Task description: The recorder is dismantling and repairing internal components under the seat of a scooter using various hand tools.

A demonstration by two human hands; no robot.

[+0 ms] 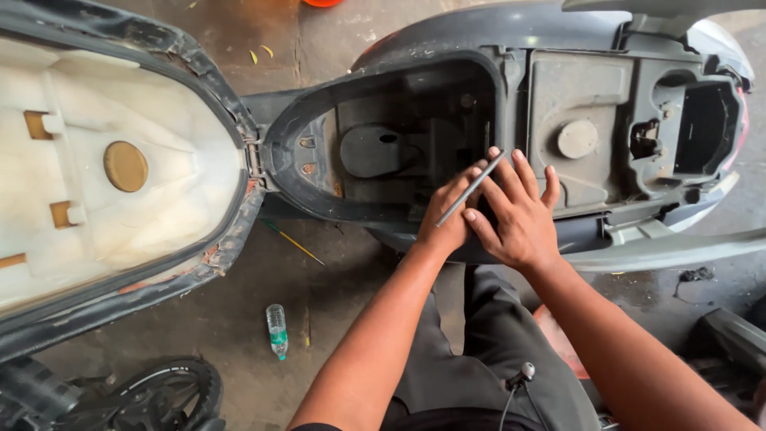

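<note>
Both hands [491, 211] pinch a thin, straight grey metal rod [471, 189].

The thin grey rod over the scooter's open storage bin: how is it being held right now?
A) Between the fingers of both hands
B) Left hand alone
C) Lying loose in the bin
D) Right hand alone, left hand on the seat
A: the thin grey rod runs slantwise between the left hand and the right hand, both meeting at the near rim of the storage bin.

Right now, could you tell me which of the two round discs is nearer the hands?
The grey disc in the scooter's underseat tray, just above the right hand; the tan one sits on the raised seat's underside.
</note>
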